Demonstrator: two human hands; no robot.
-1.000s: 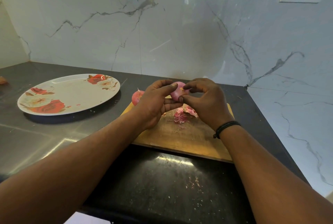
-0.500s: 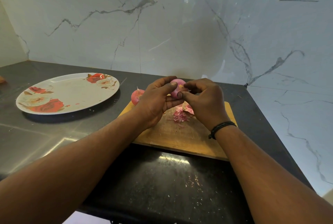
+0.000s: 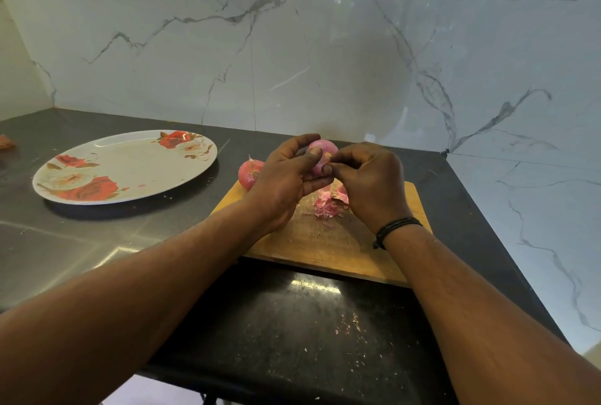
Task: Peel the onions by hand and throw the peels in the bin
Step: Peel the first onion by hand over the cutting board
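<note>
A pink, partly peeled onion (image 3: pixel 320 152) is held up above the wooden cutting board (image 3: pixel 328 242). My left hand (image 3: pixel 289 176) grips it from the left, thumb and fingers curled round it. My right hand (image 3: pixel 367 180) pinches at the onion's right side with its fingertips. A pile of pink peels (image 3: pixel 328 203) lies on the board under my hands. A second onion (image 3: pixel 248 172), with its skin on, sits at the board's far left corner, partly behind my left hand. No bin is in view.
A white oval plate (image 3: pixel 126 167) with red roses lies on the dark counter to the left. Marble walls close off the back and right. Small peel scraps (image 3: pixel 351 323) dot the black counter near the front edge. An orange object (image 3: pixel 6 141) shows at the far left.
My hands have stayed together on the onion above the board. My left thumb has slid further over the onion's front. The peel pile and second onion have not moved.
</note>
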